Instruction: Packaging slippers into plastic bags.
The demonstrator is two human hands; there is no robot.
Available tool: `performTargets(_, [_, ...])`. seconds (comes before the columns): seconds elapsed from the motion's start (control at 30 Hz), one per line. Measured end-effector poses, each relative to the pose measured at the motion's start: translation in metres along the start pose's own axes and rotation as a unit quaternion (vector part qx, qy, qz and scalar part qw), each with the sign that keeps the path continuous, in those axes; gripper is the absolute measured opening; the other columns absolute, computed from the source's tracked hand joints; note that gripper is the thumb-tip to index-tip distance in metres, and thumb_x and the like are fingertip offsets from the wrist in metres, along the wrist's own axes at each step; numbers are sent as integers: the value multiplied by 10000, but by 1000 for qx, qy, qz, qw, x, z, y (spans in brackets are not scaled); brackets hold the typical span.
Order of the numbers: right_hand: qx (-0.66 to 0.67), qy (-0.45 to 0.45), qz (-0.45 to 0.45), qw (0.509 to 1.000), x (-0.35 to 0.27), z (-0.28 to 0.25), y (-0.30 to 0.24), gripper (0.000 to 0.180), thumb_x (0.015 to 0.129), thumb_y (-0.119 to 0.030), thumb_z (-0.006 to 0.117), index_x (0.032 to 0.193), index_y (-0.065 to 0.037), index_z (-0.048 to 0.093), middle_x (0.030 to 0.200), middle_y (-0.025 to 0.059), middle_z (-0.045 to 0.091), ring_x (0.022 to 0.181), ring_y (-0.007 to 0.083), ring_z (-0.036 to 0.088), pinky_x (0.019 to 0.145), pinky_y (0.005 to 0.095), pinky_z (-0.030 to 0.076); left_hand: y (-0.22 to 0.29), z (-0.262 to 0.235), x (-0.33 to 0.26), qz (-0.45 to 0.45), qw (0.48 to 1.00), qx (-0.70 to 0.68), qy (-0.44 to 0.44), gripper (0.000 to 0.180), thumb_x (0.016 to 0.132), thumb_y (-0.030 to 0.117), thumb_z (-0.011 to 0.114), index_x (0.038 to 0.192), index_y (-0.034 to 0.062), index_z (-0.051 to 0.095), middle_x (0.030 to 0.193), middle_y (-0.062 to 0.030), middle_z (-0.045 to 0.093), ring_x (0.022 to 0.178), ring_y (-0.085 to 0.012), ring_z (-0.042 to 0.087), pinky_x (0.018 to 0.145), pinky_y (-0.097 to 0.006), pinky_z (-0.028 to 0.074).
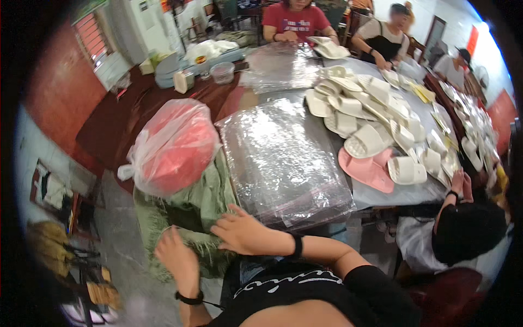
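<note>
A green woven sack (pixel 210 188) with frayed edges hangs at the near left side of the table. My left hand (pixel 177 256) lies against its frayed rim, fingers stretched out and slightly blurred. Across from it, my right hand (pixel 245 231) touches the same rim with its fingers spread apart. A folded band of the sack runs between the two hands. On top of the sack rests a knotted translucent plastic bag (pixel 174 144) with something pink-red inside. Just beyond my right hand lies a stack of clear plastic bags (pixel 283 158).
Cream slippers (pixel 365 139) are heaped to the right, with a pink slipper pair (pixel 368 169) at their near edge. A clear tub (pixel 222 72) stands at the far left. Several people work around the table; a co-worker in black (pixel 468 229) is close on my right.
</note>
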State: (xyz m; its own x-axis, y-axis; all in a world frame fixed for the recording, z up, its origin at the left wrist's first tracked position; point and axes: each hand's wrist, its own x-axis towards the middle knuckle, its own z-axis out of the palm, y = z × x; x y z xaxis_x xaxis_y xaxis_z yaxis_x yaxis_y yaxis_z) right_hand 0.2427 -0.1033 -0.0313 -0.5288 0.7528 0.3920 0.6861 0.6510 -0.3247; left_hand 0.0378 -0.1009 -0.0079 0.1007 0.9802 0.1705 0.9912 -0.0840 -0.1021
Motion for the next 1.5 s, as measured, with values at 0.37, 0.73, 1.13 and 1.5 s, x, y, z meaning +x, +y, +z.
performTargets(0.37, [-160, -92, 377, 908, -189, -82, 95, 775, 673, -339, 755, 1367, -328, 409, 1477, 85, 307, 1341, 375, 267, 995, 606, 287, 157, 26, 34, 452, 883, -123, 24, 691, 822, 425, 618, 1409, 167, 360, 1456, -271, 223, 1352, -453, 181, 1061, -594, 161])
performTargets(0.73, [-154, -50, 356, 920, -169, -85, 110, 524, 800, -241, 656, 1302, -216, 508, 1370, 78, 457, 1311, 291, 362, 1063, 575, 222, 184, 63, 48, 425, 892, -129, -84, 652, 845, 499, 553, 1408, 233, 360, 1449, -283, 240, 1324, -490, 218, 1060, -576, 189])
performTargets(1.13, [5, 481, 677, 557, -403, -216, 216, 627, 775, -166, 675, 1312, -30, 379, 1005, 185, 612, 909, 288, 604, 805, 364, 464, 138, -60, 47, 433, 750, -343, -363, 450, 845, 253, 614, 1286, 254, 525, 683, -111, 623, 566, -286, 595, 542, -385, 460])
performTargets(1.5, [318, 553, 582, 503, -370, -252, 250, 575, 766, -71, 669, 1273, -32, 400, 1021, 172, 595, 830, 251, 619, 690, 370, 527, 167, 1, 48, 305, 871, -386, 13, 241, 814, 177, 637, 1043, 113, 674, 811, -119, 567, 759, -303, 554, 649, -424, 425])
